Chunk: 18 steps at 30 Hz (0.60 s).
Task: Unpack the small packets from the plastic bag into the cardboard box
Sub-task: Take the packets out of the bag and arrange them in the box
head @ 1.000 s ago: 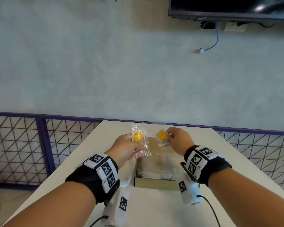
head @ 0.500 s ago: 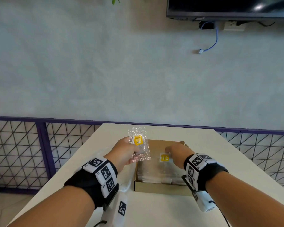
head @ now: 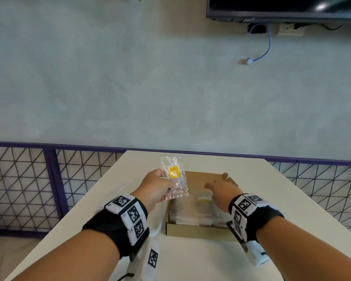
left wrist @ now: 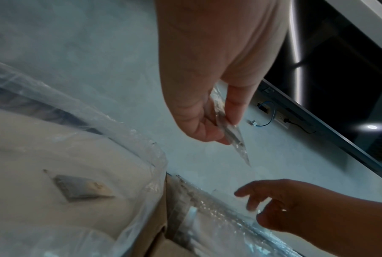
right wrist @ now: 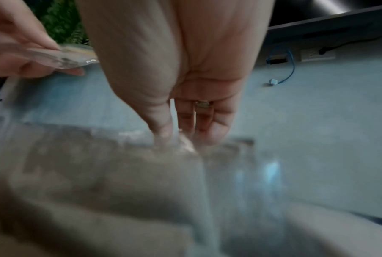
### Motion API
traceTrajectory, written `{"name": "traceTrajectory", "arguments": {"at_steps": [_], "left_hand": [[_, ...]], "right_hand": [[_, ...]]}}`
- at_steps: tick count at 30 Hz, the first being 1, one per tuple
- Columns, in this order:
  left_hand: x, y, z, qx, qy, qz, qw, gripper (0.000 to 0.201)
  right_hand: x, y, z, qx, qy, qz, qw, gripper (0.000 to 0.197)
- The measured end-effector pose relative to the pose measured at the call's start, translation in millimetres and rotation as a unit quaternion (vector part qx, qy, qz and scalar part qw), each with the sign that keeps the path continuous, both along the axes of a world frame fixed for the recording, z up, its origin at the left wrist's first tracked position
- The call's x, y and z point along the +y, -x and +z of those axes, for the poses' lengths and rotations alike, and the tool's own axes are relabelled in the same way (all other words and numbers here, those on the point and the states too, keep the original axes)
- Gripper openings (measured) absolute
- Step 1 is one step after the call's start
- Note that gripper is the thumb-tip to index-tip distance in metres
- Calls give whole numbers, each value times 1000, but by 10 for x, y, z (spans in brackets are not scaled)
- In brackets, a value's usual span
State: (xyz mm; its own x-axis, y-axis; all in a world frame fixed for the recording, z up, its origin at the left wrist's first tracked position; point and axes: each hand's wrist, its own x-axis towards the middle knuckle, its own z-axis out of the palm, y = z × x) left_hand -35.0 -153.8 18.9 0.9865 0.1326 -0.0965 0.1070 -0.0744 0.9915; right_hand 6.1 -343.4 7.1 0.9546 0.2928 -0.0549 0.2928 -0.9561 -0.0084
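Grey wall, white counter (head: 190, 260) | left hand (head: 156, 185) pinches small packet (head: 174, 177) upright, just left of cardboard box (head: 199, 233) | right hand (head: 221, 189), fingers relaxed and apart, empty, over packets stacked in box | plastic bag (left wrist: 80, 107) lies left | step: placing; next, likely lay held packet flat on stack.

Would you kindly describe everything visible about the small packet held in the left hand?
The packet is a flat, crinkly clear plastic sleeve holding a yellow piece on a white backing, with a pinkish printed strip along its lower edge. It stands roughly upright in the air, just left of the cardboard box, above the table. The left hand pinches its lower left part between thumb and fingers; nothing else touches it.
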Motion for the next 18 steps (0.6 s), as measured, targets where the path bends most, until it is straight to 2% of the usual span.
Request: {"name": "traceTrajectory", "arguments": {"at_steps": [2, 4, 9, 14, 16, 18], "left_hand": [[5, 11, 8, -13, -1, 3, 1000, 10], [10, 8, 1, -25, 1, 9, 1000, 17], [-33, -18, -41, -39, 8, 19, 999, 22], [-130, 18, -43, -39, 16, 9, 999, 17], [-147, 31, -25, -41, 12, 10, 999, 18], [-140, 38, -5, -45, 2, 17, 999, 20]], "right_hand": [[-36, -25, -41, -18, -63, -1, 998, 50], [-54, -25, -79, -8, -83, -3, 997, 58], [-10, 155, -280, 127, 21, -11, 992, 77], [17, 186, -347, 112, 30, -47, 992, 83], [19, 157, -292, 105, -25, -50, 993, 78], [28, 133, -178, 109, -190, -39, 975, 68]]}}
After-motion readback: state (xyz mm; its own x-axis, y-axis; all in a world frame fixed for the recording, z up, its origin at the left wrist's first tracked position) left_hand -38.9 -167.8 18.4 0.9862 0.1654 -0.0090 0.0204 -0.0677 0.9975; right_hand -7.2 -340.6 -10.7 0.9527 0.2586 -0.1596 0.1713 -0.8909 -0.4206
